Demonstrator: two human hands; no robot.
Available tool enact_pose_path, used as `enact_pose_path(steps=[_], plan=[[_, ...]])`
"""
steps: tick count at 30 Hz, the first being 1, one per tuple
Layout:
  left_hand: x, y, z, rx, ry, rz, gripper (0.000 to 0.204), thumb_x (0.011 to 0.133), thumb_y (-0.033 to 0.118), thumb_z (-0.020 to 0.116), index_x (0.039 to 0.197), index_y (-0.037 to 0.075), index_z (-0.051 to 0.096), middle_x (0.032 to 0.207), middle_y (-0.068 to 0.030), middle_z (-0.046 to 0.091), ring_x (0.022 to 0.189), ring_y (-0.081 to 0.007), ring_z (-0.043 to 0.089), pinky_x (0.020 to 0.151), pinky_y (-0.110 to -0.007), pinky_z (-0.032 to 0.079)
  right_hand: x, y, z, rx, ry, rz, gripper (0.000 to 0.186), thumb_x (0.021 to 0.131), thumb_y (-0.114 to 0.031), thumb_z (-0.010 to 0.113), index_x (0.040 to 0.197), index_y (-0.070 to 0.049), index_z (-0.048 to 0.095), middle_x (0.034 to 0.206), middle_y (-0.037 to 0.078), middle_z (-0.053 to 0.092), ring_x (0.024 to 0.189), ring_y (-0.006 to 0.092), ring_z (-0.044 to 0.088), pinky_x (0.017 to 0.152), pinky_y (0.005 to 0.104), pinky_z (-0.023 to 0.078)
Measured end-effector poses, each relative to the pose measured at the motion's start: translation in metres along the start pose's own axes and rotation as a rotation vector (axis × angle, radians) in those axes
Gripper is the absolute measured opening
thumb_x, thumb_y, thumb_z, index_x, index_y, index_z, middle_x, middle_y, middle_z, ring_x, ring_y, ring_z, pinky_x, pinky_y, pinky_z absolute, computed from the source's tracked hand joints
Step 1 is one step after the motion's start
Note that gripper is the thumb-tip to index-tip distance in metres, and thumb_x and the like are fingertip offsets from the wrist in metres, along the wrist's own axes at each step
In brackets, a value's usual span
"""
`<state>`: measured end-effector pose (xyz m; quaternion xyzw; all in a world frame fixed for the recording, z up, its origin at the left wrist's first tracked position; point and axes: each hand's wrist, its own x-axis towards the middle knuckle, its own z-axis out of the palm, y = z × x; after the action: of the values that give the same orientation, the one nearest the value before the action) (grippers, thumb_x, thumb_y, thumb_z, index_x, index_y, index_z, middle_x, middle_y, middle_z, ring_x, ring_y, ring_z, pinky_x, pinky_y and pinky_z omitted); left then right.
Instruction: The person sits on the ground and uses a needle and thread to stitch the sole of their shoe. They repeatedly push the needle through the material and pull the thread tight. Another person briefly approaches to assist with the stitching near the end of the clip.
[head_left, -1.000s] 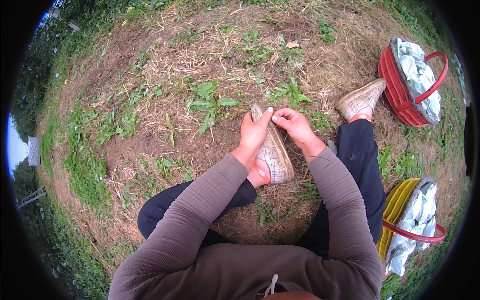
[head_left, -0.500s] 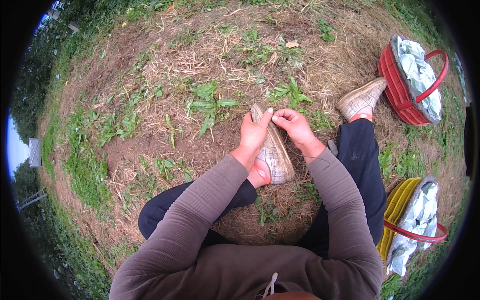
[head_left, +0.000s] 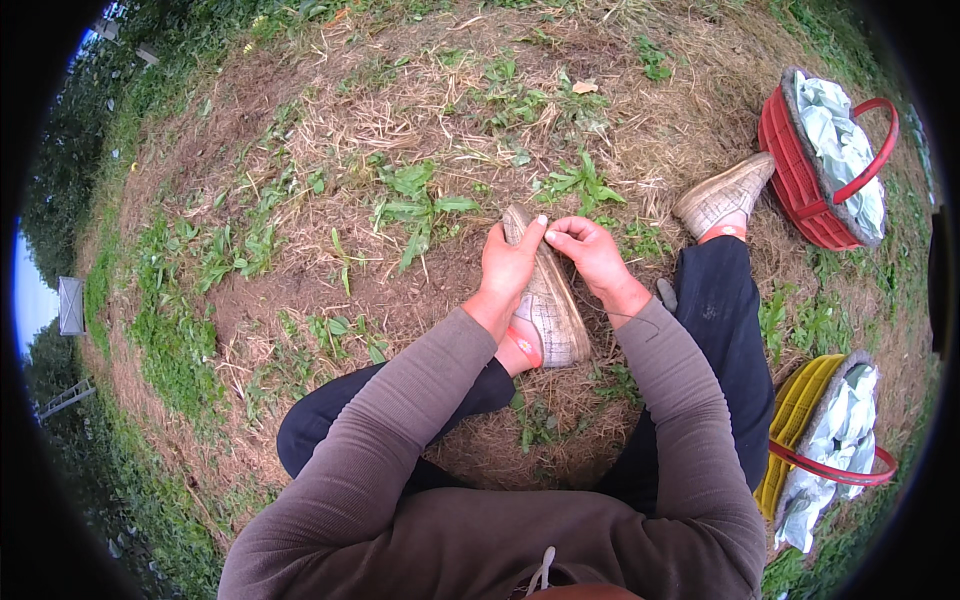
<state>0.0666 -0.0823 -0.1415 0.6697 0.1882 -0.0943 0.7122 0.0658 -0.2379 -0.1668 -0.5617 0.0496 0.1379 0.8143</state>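
Note:
Over the light, worn shoe (head_left: 556, 312) on my left foot, both hands meet with their fingertips nearly touching. My left hand (head_left: 508, 264) is closed, thumb pressed toward the fingers beside the shoe's toe. Thumb and forefinger of my right hand (head_left: 592, 258) are pinched just right of it. Whatever sits between the fingertips is too small to make out. A thin dark strand (head_left: 640, 318) runs by my right wrist. The other shoe (head_left: 728, 196) rests on the ground, further off to the right.
A red basket (head_left: 800, 180) with a pale lining stands beyond my right foot. Nearer, a yellow basket (head_left: 800, 405) with a red handle sits beside my right leg. Dry grass and weeds (head_left: 415, 208) cover the ground. A ladder (head_left: 66, 398) shows at the far left.

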Motion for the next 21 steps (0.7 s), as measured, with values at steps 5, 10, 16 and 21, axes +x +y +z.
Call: enact_pose_path(steps=[5, 10, 16, 21], plan=[[0.0035, -0.0047, 0.0001, 0.023, 0.018, 0.015, 0.048, 0.096, 0.032, 0.075, 0.123, -0.004, 0.059, 0.108, -0.0135, 0.070, 0.092, -0.0183, 0.068, 0.079, -0.033, 0.057, -0.0006, -0.0005, 0.0012, -0.006, 0.004, -0.005, 0.012, 0.096, -0.008, 0.072, 0.106, -0.001, 0.071, 0.099, 0.002, 0.072, 0.089, 0.0086, 0.065, 0.082, 0.0245, 0.053], [0.0030, -0.0044, -0.0002, 0.017, 0.012, 0.014, 0.048, 0.096, 0.031, 0.075, 0.123, -0.004, 0.059, 0.109, -0.0135, 0.070, 0.092, -0.0182, 0.068, 0.078, -0.033, 0.057, -0.0006, -0.0004, 0.0015, -0.006, 0.004, -0.007, 0.012, 0.096, -0.008, 0.072, 0.106, -0.001, 0.070, 0.099, 0.003, 0.072, 0.088, 0.0087, 0.065, 0.081, 0.0246, 0.053], [0.0008, -0.0004, 0.0003, 0.009, 0.002, -0.002, 0.049, 0.096, 0.032, 0.075, 0.123, -0.005, 0.058, 0.110, -0.0138, 0.069, 0.094, -0.0182, 0.068, 0.080, -0.033, 0.056, -0.0015, -0.0012, 0.0027, 0.004, 0.009, -0.004, 0.012, 0.097, -0.008, 0.072, 0.107, -0.001, 0.070, 0.099, 0.002, 0.072, 0.088, 0.0087, 0.065, 0.081, 0.0248, 0.053], [-0.0001, 0.0014, 0.0003, 0.013, 0.003, 0.005, 0.049, 0.096, 0.032, 0.075, 0.124, -0.005, 0.058, 0.110, -0.0139, 0.070, 0.095, -0.0185, 0.068, 0.081, -0.033, 0.056, -0.0024, -0.0013, 0.0022, 0.012, -0.005, -0.011, 0.012, 0.097, -0.008, 0.072, 0.107, -0.001, 0.070, 0.099, 0.002, 0.072, 0.089, 0.0086, 0.065, 0.082, 0.0247, 0.053]])
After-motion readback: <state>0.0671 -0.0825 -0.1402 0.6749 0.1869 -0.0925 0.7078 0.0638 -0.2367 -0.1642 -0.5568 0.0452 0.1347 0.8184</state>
